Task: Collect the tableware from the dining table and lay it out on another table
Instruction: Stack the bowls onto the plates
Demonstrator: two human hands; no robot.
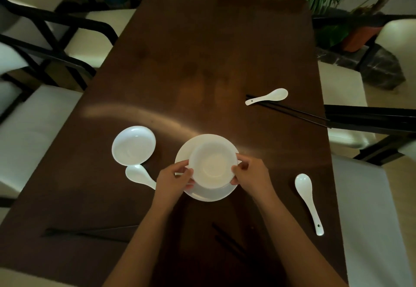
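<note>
Fingers (pixel 188 172) round glossy white bowl (pixel 212 165)

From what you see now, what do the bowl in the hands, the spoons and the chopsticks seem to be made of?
Bowl: probably glazed white ceramic, smooth, with soft glare; melamine is possible.
Spoons: the same glossy white, likely ceramic.
Chopsticks: thin black sticks with a dull sheen, perhaps lacquered wood or plastic; I cannot tell which.
</note>
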